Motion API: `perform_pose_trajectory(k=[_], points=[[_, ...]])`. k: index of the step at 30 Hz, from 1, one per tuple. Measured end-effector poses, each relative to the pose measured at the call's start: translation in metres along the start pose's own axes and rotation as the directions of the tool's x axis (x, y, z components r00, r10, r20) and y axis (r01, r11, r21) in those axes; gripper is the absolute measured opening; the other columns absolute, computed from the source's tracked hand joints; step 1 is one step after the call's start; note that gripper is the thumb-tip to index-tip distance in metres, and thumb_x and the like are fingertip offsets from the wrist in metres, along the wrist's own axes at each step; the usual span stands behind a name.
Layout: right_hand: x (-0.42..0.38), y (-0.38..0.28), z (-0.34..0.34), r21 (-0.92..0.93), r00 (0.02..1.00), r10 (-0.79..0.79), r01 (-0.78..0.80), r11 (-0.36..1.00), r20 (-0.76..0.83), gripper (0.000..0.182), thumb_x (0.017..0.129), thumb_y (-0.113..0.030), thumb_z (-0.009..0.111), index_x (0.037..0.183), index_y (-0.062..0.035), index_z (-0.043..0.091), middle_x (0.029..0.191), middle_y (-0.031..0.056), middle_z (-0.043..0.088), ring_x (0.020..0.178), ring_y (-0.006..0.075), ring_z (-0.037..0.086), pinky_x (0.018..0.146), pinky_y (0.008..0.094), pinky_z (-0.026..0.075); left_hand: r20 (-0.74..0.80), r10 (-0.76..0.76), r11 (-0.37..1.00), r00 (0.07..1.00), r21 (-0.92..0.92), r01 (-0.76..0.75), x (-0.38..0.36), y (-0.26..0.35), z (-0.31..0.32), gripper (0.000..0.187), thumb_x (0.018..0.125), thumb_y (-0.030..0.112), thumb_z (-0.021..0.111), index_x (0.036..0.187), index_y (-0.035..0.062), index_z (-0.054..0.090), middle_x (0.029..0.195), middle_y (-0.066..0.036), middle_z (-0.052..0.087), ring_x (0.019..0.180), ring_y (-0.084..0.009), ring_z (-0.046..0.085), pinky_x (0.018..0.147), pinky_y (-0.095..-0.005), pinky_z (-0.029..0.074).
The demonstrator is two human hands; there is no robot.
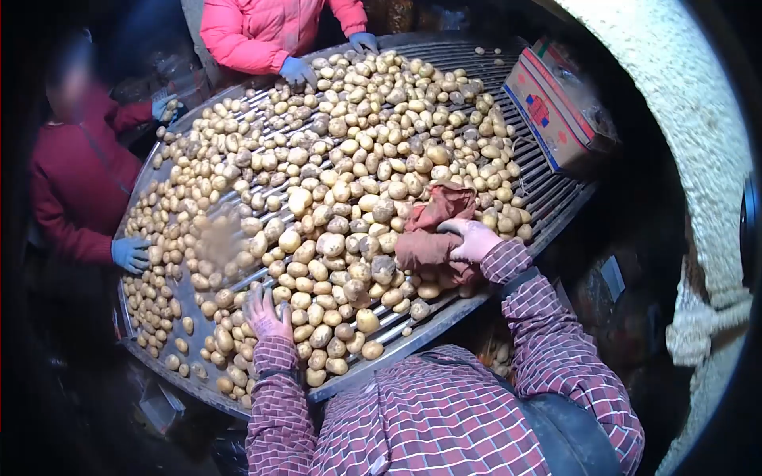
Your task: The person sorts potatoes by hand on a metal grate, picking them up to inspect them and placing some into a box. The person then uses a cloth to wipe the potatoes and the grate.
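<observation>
Potatoes lie heaped over a slatted metal sorting table. My left hand, in a pale pink glove with grey fingertips, rests among the potatoes near the front edge, its fingers apart. Nothing shows in its grasp, though its palm is hidden. On the right of the heap, my right hand, also in a pink glove, is closed on a crumpled reddish-brown cloth. The cloth lies on top of the potatoes, and part of it hangs towards the table's front rim.
A cardboard box stands at the table's right end. Across the table is a person in a pink jacket with blue gloves; at the left is another in a dark red top. A thick pale pipe-like shape curves down the right side.
</observation>
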State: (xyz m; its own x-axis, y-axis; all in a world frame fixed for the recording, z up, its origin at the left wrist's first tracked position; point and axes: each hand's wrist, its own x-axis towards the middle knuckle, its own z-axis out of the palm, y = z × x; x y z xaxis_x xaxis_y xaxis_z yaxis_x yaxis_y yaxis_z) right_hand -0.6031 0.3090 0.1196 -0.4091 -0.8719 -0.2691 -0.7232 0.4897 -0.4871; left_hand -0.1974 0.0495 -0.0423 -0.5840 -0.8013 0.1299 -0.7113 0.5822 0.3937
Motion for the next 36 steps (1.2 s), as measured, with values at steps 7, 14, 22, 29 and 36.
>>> perform_pose_trajectory(k=[7,14,22,29,36], points=[[0.056,0.014,-0.003,-0.417,0.950,0.248,-0.307,0.856,-0.191,0.103,0.059,-0.048,0.085,0.146,-0.0184,0.040,0.151,0.0151,0.033,0.140,0.0398,0.031,0.110,0.0520,0.035,-0.036,0.050,0.999,0.998,0.010,-0.050,0.003,0.007,-0.010,0.056,0.079,0.024,0.068,0.130,0.0050,0.054,0.146,-0.017,0.042,0.139,-0.0379,0.033,0.117,-0.0552,0.019],[0.051,-0.014,0.043,-0.416,0.952,0.099,-0.219,0.883,-0.289,0.086,0.053,-0.036,0.082,0.129,-0.0081,0.052,0.135,0.0158,0.045,0.129,0.0401,0.040,0.102,0.0564,0.037,0.043,-0.026,0.999,0.999,0.034,0.025,0.008,0.019,-0.021,0.058,0.073,0.020,0.070,0.128,0.0068,0.052,0.144,-0.018,0.043,0.137,-0.0402,0.034,0.116,-0.0583,0.019],[0.053,-0.005,0.041,-0.329,0.950,0.002,-0.110,0.938,-0.313,0.067,0.063,-0.036,0.075,0.121,-0.0067,0.059,0.133,0.0183,0.048,0.126,0.0398,0.043,0.098,0.0558,0.035,0.189,-0.118,0.991,0.975,0.088,0.103,0.022,0.038,-0.034,0.052,0.080,0.019,0.062,0.129,0.0048,0.050,0.144,-0.022,0.040,0.135,-0.0430,0.034,0.113,-0.0582,0.022],[0.057,0.003,0.040,-0.273,0.947,-0.024,-0.068,0.960,-0.320,0.061,0.067,-0.033,0.073,0.120,-0.0063,0.059,0.131,0.0212,0.050,0.121,0.0424,0.048,0.095,0.0576,0.038,0.177,-0.108,0.987,0.978,0.138,0.084,0.027,0.042,-0.033,0.052,0.076,0.021,0.063,0.124,0.0029,0.053,0.136,-0.024,0.046,0.128,-0.0462,0.040,0.110,-0.0606,0.026],[0.055,0.025,0.061,-0.172,0.927,-0.107,0.047,0.984,-0.358,0.074,0.069,-0.032,0.076,0.134,-0.0084,0.048,0.138,0.0213,0.046,0.126,0.0440,0.044,0.099,0.0618,0.038,0.156,-0.095,0.986,0.983,0.154,0.071,0.022,0.033,-0.028,0.058,0.074,0.026,0.069,0.127,0.0064,0.055,0.134,-0.019,0.047,0.127,-0.0400,0.042,0.110,-0.0563,0.028]])
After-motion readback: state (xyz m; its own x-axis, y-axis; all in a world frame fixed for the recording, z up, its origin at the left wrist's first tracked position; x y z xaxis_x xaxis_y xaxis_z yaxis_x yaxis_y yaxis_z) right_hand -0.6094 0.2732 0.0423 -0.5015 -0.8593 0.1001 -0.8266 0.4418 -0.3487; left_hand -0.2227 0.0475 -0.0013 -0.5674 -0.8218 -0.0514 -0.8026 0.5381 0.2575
